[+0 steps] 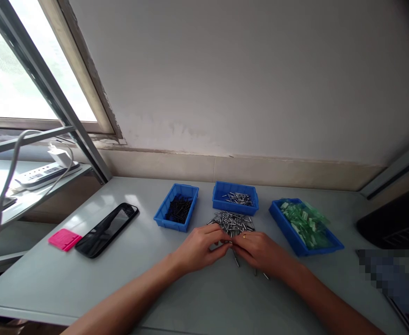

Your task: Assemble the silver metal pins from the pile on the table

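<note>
My left hand (202, 246) and my right hand (260, 251) meet fingertip to fingertip at the near edge of a loose pile of thin silver metal pins (234, 223). Both are closed in a pinch. A tiny shiny bit shows where the fingertips join, but the fingers cover most of it and I cannot make out what it is. A few stray pins (236, 258) lie under and beside my right hand. Just behind the pile stands a blue tray (221, 203) with more silver pins inside.
Left of the pile, a blue tray (172, 224) holds dark, thin pieces. Another blue tray (290, 235) at right contains green plastic packets (305, 221). Further left lie a black phone (107, 230) and a pink plastic case (64, 239). A black object (394, 218) stands far right.
</note>
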Demonstrator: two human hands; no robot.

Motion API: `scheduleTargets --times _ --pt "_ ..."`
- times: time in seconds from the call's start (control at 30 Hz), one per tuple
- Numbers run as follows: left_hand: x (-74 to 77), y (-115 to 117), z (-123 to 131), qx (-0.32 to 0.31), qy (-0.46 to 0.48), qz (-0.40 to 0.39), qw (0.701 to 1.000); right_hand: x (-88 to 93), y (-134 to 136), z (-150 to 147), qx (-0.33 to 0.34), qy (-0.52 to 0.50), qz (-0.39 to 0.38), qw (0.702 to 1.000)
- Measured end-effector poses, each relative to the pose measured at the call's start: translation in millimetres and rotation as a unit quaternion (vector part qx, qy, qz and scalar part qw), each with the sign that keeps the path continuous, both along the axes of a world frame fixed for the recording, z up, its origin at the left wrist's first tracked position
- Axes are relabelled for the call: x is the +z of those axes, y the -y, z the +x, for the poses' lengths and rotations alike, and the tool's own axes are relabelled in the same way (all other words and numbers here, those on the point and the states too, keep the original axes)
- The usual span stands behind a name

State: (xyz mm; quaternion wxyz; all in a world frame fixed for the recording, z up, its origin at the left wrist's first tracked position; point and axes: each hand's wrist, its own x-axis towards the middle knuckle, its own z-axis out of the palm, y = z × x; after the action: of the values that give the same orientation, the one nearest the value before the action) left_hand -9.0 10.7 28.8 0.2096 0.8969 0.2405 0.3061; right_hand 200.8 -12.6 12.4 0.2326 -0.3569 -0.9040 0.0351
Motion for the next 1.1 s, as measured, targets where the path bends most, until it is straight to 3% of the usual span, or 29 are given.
scheduleTargets --times 0.4,0.77,0.93,1.1 --pt "1.0 -6 0 0.071 -0.05 0.01 0.996 3.8 -6 16 -0.029 -0.053 0.081 0.995" --pt "1.4 -6 2 0.028 -0.119 0.019 0.992 5.1 2 11 0.006 -0.066 0.125 0.99" --pt "0.0 -8 0 0.019 -0.096 -0.001 0.995 6.7 1 13 -0.006 -0.073 0.118 0.99" --pt "-1.9 -10 -2 0.052 -0.023 -0.027 0.998 7.4 -2 15 -0.029 -0.083 0.099 0.991"
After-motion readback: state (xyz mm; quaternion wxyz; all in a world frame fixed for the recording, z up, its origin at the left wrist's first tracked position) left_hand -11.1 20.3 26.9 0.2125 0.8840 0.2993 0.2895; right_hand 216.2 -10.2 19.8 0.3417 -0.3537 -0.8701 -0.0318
